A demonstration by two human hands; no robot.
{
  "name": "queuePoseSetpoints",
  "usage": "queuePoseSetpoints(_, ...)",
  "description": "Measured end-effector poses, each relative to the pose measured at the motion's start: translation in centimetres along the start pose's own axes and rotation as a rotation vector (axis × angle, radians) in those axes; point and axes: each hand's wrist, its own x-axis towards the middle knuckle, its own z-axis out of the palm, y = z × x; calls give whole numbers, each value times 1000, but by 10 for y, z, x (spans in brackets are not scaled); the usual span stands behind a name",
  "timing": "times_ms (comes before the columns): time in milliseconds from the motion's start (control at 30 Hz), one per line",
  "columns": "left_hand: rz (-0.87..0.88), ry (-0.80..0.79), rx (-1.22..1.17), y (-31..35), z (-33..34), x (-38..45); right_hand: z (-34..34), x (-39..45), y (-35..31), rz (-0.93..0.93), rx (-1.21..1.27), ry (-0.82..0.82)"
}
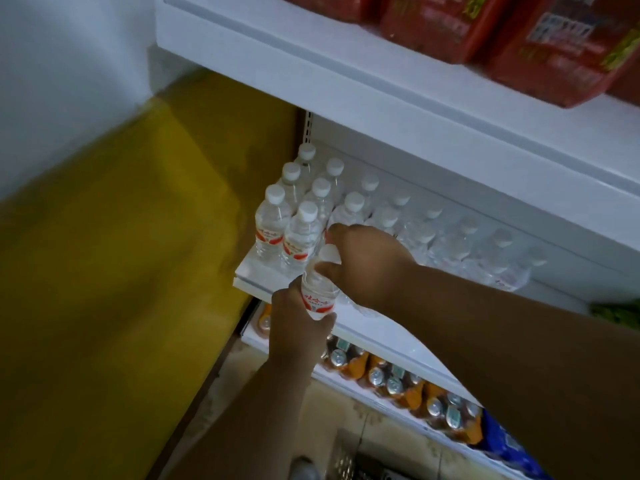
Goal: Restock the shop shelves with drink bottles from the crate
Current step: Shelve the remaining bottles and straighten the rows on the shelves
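Note:
A clear water bottle [317, 296] with a white cap and red label is held at the front edge of the white middle shelf [381, 330]. My left hand [298, 327] grips its lower body from below. My right hand [360, 258] reaches over from the right and pinches the bottle at its cap. Several matching water bottles [298, 216] stand in rows on the shelf just behind, continuing to the right. The crate [346, 462] shows only as a dark edge at the bottom.
An upper shelf [381, 98] overhangs closely and carries red packages [554, 43]. The lower shelf holds orange drink bottles [398, 379] and blue packs [509, 441]. A yellow wall panel [138, 271] bounds the left side. Tiled floor lies below.

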Motion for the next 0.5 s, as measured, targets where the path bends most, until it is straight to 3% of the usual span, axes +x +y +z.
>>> queuePoseSetpoints(267,-202,-9,-212,-2,29,39,23,37,12,67,-51,47)
queuePoseSetpoints(433,-507,-51,-788,-7,49,43,24,56,27,62,-91,101)
queuePoseSetpoints(500,-565,-56,-901,-10,58,45,22,60,33,55,-85,100)
